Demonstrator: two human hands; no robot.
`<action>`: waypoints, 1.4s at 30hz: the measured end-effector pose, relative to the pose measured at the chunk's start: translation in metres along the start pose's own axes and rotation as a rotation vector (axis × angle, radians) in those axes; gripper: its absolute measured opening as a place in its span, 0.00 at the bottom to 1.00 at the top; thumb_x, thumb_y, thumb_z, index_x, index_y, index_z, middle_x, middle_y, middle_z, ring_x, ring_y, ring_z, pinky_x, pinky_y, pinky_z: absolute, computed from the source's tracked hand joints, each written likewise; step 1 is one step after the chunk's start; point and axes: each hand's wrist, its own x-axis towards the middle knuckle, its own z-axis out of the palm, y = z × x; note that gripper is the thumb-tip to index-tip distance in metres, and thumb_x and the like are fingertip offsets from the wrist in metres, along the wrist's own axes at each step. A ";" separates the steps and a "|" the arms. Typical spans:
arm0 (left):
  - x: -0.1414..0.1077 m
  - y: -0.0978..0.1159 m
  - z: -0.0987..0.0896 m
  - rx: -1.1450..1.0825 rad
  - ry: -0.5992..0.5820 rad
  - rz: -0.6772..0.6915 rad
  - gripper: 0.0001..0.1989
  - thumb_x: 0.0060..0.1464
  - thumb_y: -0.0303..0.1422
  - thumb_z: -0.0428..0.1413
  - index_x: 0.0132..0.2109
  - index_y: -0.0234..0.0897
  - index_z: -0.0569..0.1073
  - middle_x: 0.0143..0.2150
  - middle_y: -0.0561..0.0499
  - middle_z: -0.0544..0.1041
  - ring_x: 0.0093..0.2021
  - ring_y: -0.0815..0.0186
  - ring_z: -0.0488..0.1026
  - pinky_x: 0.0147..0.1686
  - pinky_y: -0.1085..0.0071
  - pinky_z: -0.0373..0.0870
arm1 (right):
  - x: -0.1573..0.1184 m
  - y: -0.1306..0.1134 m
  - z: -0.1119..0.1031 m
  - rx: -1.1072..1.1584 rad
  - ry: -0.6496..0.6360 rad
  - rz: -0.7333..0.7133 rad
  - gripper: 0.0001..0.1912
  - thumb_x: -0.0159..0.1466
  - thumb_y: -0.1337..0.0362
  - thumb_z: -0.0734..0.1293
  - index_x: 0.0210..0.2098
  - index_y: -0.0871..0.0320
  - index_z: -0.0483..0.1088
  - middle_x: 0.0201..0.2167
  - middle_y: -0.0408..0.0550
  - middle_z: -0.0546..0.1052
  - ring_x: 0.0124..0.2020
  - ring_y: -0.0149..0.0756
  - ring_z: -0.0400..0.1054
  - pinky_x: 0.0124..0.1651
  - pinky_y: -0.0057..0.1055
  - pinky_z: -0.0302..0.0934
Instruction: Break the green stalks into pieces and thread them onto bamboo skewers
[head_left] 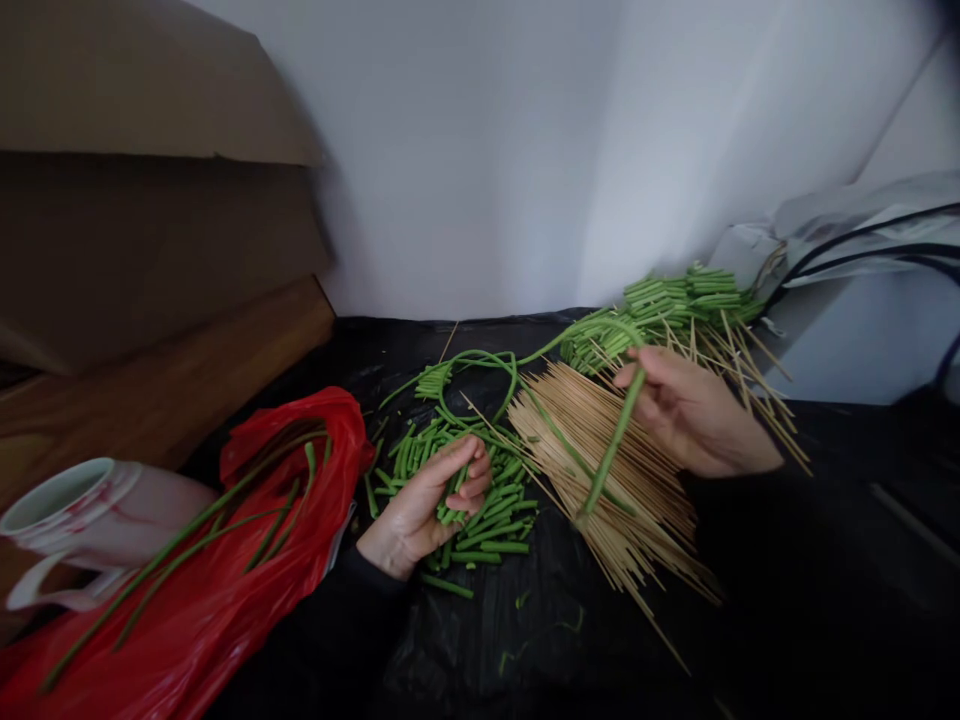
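My right hand (686, 408) is closed on a long green garlic scape (616, 440), pinched near its thick end. The cut end points down over a bundle of bamboo skewers (600, 430). The scape's thin part loops back to the left above the pile. My left hand (439, 495) is curled closed over a heap of short cut garlic scape pieces (491, 530), with some green pieces showing between thumb and fingers. Behind the skewers lie rows of cut scapes (682, 300) threaded on skewers. A smaller threaded group (433, 381) sits behind the heap.
On the left, a red plastic bag (247, 600) carries several whole scapes, beside a tilted white mug (142, 510). A cardboard box (150, 220) stands at the back left. Black plastic sheeting (480, 660) covers the work surface. Black cables (862, 245) and clear plastic lie at right.
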 end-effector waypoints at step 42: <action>0.008 -0.004 -0.003 0.361 0.304 0.564 0.14 0.54 0.39 0.62 0.33 0.33 0.69 0.24 0.58 0.62 0.20 0.78 0.54 0.16 0.82 0.48 | -0.007 0.066 0.052 0.387 -0.167 0.198 0.10 0.57 0.62 0.75 0.31 0.57 0.71 0.28 0.44 0.79 0.30 0.31 0.74 0.32 0.25 0.67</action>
